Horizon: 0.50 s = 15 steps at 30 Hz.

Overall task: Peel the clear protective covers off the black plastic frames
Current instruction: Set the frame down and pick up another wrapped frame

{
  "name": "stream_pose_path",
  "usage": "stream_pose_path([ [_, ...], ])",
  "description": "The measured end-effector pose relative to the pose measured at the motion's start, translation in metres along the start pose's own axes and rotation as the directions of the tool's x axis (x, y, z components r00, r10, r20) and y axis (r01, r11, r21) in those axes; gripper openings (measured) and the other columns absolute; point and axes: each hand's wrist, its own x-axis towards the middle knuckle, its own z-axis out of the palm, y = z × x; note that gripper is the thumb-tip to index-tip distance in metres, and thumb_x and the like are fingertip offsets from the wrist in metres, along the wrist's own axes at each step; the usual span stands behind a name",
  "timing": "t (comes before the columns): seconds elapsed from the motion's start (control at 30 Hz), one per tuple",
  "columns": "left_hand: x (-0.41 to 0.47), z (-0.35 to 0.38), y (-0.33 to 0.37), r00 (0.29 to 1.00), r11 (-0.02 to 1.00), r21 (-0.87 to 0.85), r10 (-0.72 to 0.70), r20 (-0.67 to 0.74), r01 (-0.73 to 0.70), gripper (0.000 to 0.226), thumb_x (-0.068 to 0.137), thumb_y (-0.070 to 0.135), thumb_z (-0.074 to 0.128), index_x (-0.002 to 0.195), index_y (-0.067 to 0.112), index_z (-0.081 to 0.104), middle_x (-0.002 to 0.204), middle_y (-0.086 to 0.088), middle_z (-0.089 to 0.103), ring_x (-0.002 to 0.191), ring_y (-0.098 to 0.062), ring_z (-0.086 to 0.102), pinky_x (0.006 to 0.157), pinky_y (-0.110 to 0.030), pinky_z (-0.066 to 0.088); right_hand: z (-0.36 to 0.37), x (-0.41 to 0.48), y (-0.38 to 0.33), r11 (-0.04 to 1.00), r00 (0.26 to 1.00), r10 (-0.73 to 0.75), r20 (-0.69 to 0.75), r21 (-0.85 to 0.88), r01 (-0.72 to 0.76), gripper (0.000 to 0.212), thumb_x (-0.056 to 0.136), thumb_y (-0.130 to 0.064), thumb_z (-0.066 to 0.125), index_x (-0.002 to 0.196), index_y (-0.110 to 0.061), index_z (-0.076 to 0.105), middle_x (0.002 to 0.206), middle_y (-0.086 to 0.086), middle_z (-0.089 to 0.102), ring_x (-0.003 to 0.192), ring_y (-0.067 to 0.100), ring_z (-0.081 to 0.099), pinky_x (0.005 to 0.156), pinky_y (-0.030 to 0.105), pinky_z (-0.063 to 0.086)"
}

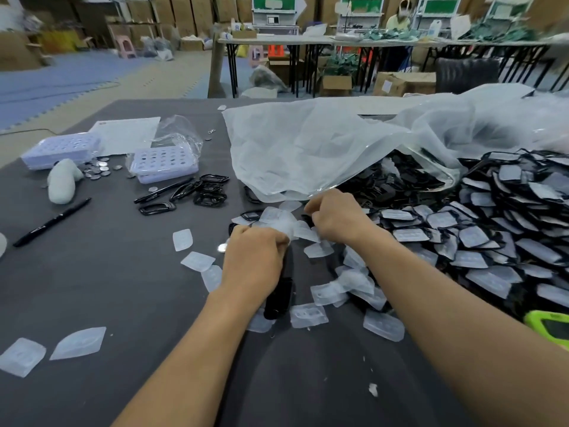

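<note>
Head view: two bare forearms reach out over a dark grey table (107,288).
Left hand (255,254): clenched, knuckles up, grasping a black plastic frame (278,295) whose lower end sticks out beneath the wrist.
Right hand (335,220): fingers curled, pinching the far edge of the cover held between the two hands.
Clear protective cover (284,224): translucent and crumpled, stretched between both hands just above the table's middle.
Heap of covered frames (492,235): black frames with clear covers on, piled along the right side and touching the right forearm.
Peeled covers (197,261): loose clear plastic shells scattered flat around both hands, two more near the left front edge.
Bare black frames (211,192): a small cluster beyond the left hand, well apart from the heap.
Large clear plastic bag (323,149): draped over the far end of the heap, its edge just beyond the right hand.
Black marker pen (52,223): lies at a slant far left.
Lilac perforated trays (163,163): two, at far left, with small round metal discs (98,169) between them.
Green device (551,328): partly in view at the right edge.
</note>
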Motion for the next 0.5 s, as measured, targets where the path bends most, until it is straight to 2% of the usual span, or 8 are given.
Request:
stream_pose_path([
  [0.1, -0.003, -0.002, 0.000, 0.997, 0.999, -0.035, -0.004, -0.083, 0.001, 0.023, 0.098, 0.021, 0.064, 0.090, 0.030, 0.083, 0.076, 0.005, 0.076, 0.089, -0.021, 0.041, 0.077, -0.020, 0.021, 0.015, 0.012, -0.008, 0.991, 1.000, -0.015, -0.022, -0.131, 0.012, 0.030, 0.091, -0.001, 0.055, 0.105, -0.014, 0.078, 0.112, 0.010, 0.075, 0.105, 0.029, 0.067, 0.091, 0.036, 0.058],
  [0.17, -0.003, -0.002, 0.000, 0.995, 1.000, -0.031, 0.002, -0.102, -0.006, 0.023, 0.097, 0.021, 0.064, 0.088, 0.031, 0.083, 0.072, 0.006, 0.075, 0.092, -0.022, 0.044, 0.077, -0.017, 0.020, 0.019, 0.016, -0.012, 0.986, 1.000, -0.020, -0.023, -0.168, 0.016, 0.028, 0.090, -0.001, 0.054, 0.104, -0.012, 0.076, 0.111, 0.012, 0.073, 0.104, 0.032, 0.066, 0.091, 0.039, 0.058],
  [0.23, -0.004, -0.003, 0.000, 0.985, 0.999, -0.040, 0.026, -0.173, -0.033, 0.022, 0.092, 0.016, 0.070, 0.080, 0.029, 0.082, 0.063, 0.006, 0.072, 0.082, -0.020, 0.042, 0.075, -0.017, 0.021, 0.021, 0.018, -0.015, 0.986, 0.999, -0.026, -0.027, -0.168, 0.021, 0.029, 0.089, 0.001, 0.053, 0.103, -0.012, 0.075, 0.110, 0.013, 0.072, 0.104, 0.032, 0.066, 0.091, 0.040, 0.058],
  [0.3, -0.004, -0.003, 0.001, 0.984, 0.999, -0.029, 0.026, -0.177, -0.031, 0.018, 0.092, 0.020, 0.071, 0.083, 0.031, 0.083, 0.067, 0.006, 0.073, 0.084, -0.018, 0.041, 0.080, -0.020, 0.028, 0.021, 0.017, -0.018, 0.990, 0.998, -0.037, -0.045, -0.137, 0.031, 0.032, 0.087, 0.003, 0.052, 0.098, -0.015, 0.076, 0.108, 0.011, 0.073, 0.103, 0.031, 0.067, 0.091, 0.040, 0.057],
  [0.4, -0.002, -0.002, 0.000, 0.998, 0.996, 0.074, 0.059, -0.035, -0.057, 0.019, 0.095, 0.038, 0.065, 0.087, 0.032, 0.081, 0.082, 0.009, 0.075, 0.090, -0.018, 0.055, 0.093, -0.024, 0.030, 0.023, 0.009, -0.022, 0.999, 0.989, -0.046, -0.142, 0.009, 0.048, 0.032, 0.085, 0.004, 0.055, 0.089, -0.021, 0.073, 0.094, 0.001, 0.074, 0.095, 0.025, 0.067, 0.086, 0.037, 0.056],
  [0.5, -0.001, -0.006, 0.000, 0.994, 0.993, 0.067, 0.096, -0.060, -0.092, 0.013, 0.091, 0.036, 0.070, 0.093, 0.029, 0.082, 0.098, 0.011, 0.077, 0.105, -0.016, 0.061, 0.099, -0.025, 0.028, 0.028, -0.003, -0.032, 0.934, 0.967, -0.034, -0.254, 0.337, 0.121, 0.025, 0.088, 0.002, 0.056, 0.085, -0.020, 0.066, 0.080, -0.005, 0.071, 0.083, 0.020, 0.066, 0.078, 0.032, 0.054],
])
